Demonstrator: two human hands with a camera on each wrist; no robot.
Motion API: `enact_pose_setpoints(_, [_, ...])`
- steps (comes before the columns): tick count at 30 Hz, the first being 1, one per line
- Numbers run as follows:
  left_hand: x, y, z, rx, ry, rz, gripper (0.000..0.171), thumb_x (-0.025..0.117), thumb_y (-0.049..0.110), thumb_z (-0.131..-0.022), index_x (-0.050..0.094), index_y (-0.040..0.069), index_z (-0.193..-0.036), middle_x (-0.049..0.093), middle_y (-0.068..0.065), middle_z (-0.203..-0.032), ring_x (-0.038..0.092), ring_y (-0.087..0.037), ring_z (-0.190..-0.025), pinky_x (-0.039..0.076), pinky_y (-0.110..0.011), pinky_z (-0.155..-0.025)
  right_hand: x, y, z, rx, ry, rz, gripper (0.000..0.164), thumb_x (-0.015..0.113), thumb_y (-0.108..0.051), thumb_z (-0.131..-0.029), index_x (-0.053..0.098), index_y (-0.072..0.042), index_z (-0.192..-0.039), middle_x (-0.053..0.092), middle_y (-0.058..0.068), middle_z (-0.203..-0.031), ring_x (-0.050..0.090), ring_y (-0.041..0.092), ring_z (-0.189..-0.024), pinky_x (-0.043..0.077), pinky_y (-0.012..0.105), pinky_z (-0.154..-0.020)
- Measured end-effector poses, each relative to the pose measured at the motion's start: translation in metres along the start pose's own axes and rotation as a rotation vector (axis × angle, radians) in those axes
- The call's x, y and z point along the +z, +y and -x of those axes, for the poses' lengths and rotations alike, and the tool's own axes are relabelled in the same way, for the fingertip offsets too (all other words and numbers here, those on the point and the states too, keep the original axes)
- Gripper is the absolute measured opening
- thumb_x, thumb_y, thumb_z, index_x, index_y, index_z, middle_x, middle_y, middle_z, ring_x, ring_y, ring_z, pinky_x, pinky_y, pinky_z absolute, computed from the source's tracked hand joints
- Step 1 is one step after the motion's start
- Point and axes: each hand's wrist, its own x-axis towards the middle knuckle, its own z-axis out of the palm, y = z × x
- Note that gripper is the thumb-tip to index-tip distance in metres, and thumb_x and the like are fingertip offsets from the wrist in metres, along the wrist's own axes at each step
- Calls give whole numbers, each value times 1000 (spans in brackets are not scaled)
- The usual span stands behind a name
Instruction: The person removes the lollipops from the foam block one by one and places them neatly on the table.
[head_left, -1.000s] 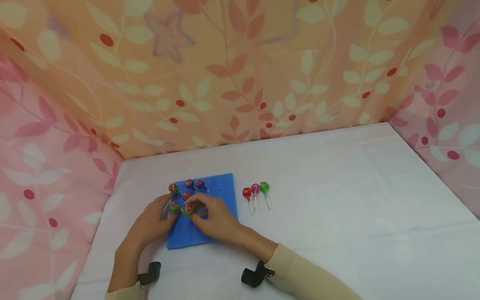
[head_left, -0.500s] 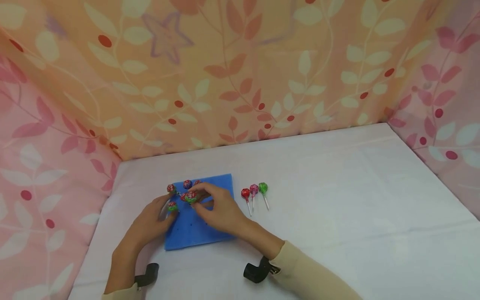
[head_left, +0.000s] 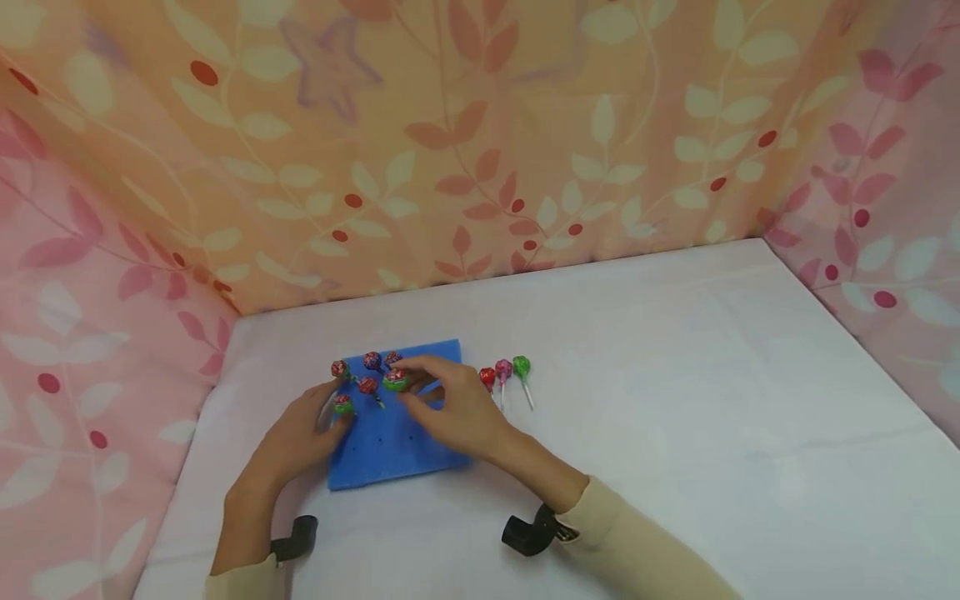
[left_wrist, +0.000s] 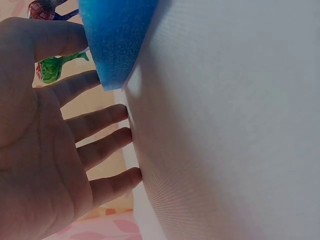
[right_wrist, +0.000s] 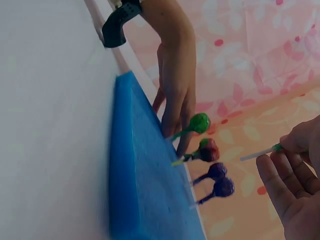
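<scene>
My right hand [head_left: 462, 414] pinches a green-and-red lollipop [head_left: 395, 381] over the far part of a blue foam board [head_left: 397, 462]. Its bare white stick [right_wrist: 256, 154] points toward the foam, clear of it, in the right wrist view. Several lollipops stand in the board: two purple ones at the back, a red one [head_left: 367, 386], and green-and-red ones by the left edge. My left hand [head_left: 295, 435] rests at that left edge, thumb on the foam, fingers extended; in the left wrist view the other fingertips [left_wrist: 134, 174] touch the white cloth.
To the board's right lie three loose lollipops: red [head_left: 487, 377], pink [head_left: 503, 367] and green [head_left: 521, 365]. Small holes [head_left: 380, 439] dot the foam's near part. A patterned curtain [head_left: 480, 150] encloses the white table [head_left: 675, 400] at the back and sides.
My right hand has carried the lollipop from the board's left middle back and to the right, past the standing red one. The left hand keeps its place at the edge.
</scene>
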Motion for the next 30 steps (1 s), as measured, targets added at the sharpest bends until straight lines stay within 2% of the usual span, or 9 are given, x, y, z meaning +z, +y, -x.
enact_pose_setpoints(4, [-4,-2,-3,12,10,-8,70,62,32,-103,37,4,-163,42,-28,-164,36,-54,-152,35,-76,-119,-14,5,2,5,22,38,37,70,-4,-97,67,-2,-134,76,11,-115,75,22,-100,65,22,-84])
enact_pose_setpoints(12, [3,-9,0,-9,-23,1,72,61,36,-104,36,4,-163,42,-28,-164,37,-55,-152,37,-77,-118,-42,21,21,63,64,105,39,72,-3,-96,67,-3,-134,77,10,-114,76,20,-98,66,24,-83])
enact_pose_setpoints(19, [0,-9,4,-6,-6,0,73,62,38,-104,36,5,-163,42,-28,-164,37,-55,-152,37,-77,-117,-69,33,30,146,157,117,41,74,-2,-95,65,-9,-134,77,10,-110,76,20,-96,67,30,-82])
enact_pose_setpoints(23, [0,-6,2,-8,-8,1,73,62,38,-104,35,6,-164,41,-28,-165,36,-55,-152,37,-77,-116,-83,37,35,180,194,148,41,74,-1,-94,64,-8,-133,76,9,-110,75,21,-96,68,35,-82])
enact_pose_setpoints(26, [0,-5,1,-6,-12,-1,73,62,38,-104,35,5,-164,41,-28,-164,36,-55,-152,37,-77,-117,-89,41,40,196,212,169,40,75,-2,-94,65,-8,-133,75,10,-108,75,22,-95,68,33,-81])
enact_pose_setpoints(30, [0,-4,0,1,-14,3,73,62,37,-104,35,4,-163,41,-29,-164,36,-54,-152,37,-77,-117,-95,49,46,234,233,189,39,76,-4,-94,66,-8,-131,75,10,-105,74,20,-93,66,25,-78])
